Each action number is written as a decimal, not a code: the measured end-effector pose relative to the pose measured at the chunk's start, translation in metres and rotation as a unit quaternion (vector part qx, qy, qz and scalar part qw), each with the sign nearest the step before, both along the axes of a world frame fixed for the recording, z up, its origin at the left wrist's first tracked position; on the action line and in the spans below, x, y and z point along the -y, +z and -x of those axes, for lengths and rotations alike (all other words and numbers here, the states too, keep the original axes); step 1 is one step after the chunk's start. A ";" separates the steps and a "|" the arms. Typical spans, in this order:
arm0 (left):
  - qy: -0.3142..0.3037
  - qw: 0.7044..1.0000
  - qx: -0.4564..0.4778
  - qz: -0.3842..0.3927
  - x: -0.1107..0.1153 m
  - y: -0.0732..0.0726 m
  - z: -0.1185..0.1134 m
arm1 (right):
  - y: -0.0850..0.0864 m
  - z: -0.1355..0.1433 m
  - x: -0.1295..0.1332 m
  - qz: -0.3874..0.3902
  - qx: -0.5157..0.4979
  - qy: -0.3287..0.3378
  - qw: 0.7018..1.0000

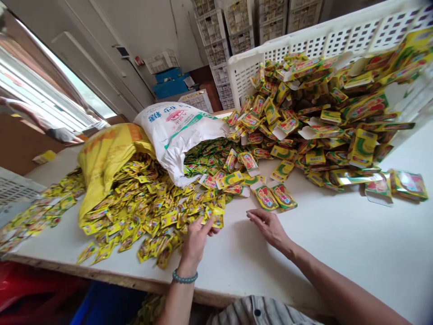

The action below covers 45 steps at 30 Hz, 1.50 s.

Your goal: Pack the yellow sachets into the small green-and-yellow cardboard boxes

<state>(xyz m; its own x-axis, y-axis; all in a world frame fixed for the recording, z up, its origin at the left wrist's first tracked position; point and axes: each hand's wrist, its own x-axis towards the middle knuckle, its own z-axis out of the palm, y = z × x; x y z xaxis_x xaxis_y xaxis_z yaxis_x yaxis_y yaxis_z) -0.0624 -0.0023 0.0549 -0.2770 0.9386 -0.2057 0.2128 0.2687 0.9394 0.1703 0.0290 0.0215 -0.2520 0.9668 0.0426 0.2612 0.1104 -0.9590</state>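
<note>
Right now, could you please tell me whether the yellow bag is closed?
No, the yellow bag lies open, with yellow packets spread from its mouth across the white table.

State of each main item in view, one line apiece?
Yellow sack: open, lying over, yellow packets spilling out
White sack: open, lying over, green packets at its mouth
White crate: boxes spilling out
Boxes: some end flaps open
Left hand: fingers on packet, grip unclear
Right hand: fingertips nearly together, nothing visibly held
Background crates: stacked

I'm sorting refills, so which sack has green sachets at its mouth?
The white printed sack, right of the yellow sack: green sachets lie at its open mouth, whereas yellow sachets spill from the other.
</note>
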 end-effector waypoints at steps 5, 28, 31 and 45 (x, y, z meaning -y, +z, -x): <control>-0.134 0.983 0.076 0.097 0.007 -0.020 -0.051 | 0.002 0.004 0.003 0.114 -0.084 0.057 0.988; -0.113 0.911 -0.394 -0.052 -0.078 -0.011 -0.026 | -0.007 -0.023 -0.017 0.113 -0.099 -0.102 0.983; -0.110 0.941 -0.317 -0.043 -0.062 -0.009 -0.025 | -0.009 -0.021 -0.018 0.117 -0.140 -0.089 0.979; -0.192 0.961 0.178 0.087 -0.018 0.002 -0.063 | 0.003 -0.022 -0.011 0.027 -0.054 0.077 0.995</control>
<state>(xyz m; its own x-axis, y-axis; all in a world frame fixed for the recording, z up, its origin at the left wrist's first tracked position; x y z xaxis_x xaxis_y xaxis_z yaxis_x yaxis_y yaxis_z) 0.0005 0.0161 0.0566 0.1999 0.9001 -0.3870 0.0011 0.3948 0.9188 0.1926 0.0398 0.0241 -0.3948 0.9184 0.0270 0.1396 0.0890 -0.9862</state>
